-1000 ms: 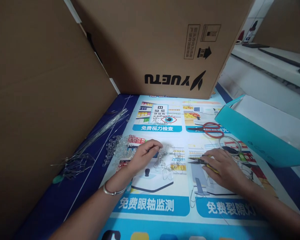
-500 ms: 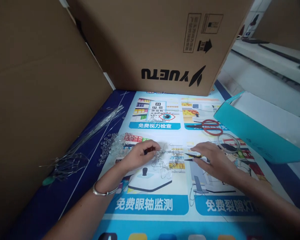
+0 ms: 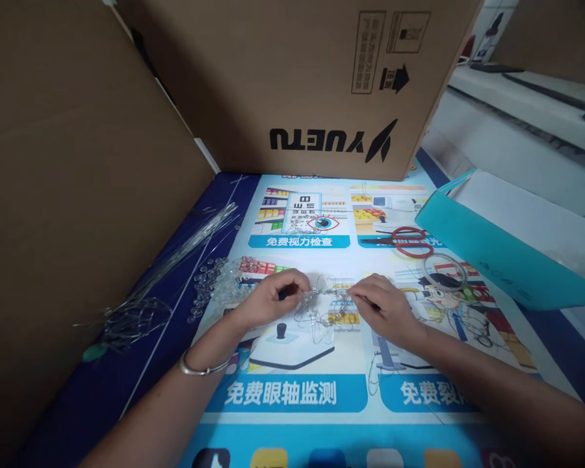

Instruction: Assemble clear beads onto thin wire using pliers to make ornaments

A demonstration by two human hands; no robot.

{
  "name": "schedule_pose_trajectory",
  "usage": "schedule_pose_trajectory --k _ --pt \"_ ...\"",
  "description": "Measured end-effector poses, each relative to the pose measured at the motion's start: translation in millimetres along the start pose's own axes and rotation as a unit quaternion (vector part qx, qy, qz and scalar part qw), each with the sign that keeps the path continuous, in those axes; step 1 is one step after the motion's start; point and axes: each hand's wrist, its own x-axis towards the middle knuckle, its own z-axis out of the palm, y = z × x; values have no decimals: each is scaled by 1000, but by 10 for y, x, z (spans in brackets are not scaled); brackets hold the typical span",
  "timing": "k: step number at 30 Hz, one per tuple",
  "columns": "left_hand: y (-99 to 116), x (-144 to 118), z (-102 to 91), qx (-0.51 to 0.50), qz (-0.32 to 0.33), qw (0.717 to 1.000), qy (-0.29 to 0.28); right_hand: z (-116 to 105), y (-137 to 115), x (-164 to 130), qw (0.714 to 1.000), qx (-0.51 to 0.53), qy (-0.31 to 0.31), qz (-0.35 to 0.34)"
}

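Note:
My left hand (image 3: 273,299) pinches one end of a small clear wire-and-bead piece (image 3: 322,313) lying on the printed poster mat (image 3: 297,390). A silver bangle sits on that wrist. My right hand (image 3: 387,311) is closed around thin pliers (image 3: 369,301), which are mostly hidden under the fingers. Their tip meets the right side of the wire piece. The two hands are close together over the middle of the mat.
A pile of clear beads (image 3: 221,283) and a bundle of thin wires (image 3: 175,257) lie to the left. Red scissors (image 3: 412,240), a wire ring (image 3: 446,270) and a teal paper bag (image 3: 492,253) are on the right. Cardboard boxes (image 3: 316,84) wall in the back and left.
My right hand picked the pliers up off the mat and moved left to the wire piece. My left hand stayed pinching it.

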Motion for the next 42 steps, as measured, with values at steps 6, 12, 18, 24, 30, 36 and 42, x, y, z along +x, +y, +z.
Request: schedule_pose_trajectory --k 6,12,18,24,30,36,42 --pt "1 -2 -16 -2 28 999 22 21 7 -61 996 -36 19 -79" --pt "-4 10 -26 0 60 998 21 27 25 -54 994 -81 -23 -76" --pt "1 21 -35 3 90 995 34 -5 -50 -38 987 -117 -62 -96" --pt "-12 24 -31 4 96 995 31 -33 -184 -15 978 -115 -98 -143" --pt "-9 35 -33 12 100 995 24 -34 -233 15 972 -136 -125 -147" --pt "7 25 -57 17 106 994 9 -34 -148 -12 983 -93 -58 -146" --pt "4 19 -55 24 108 994 -4 -60 -99 -27 994 -51 3 -98"
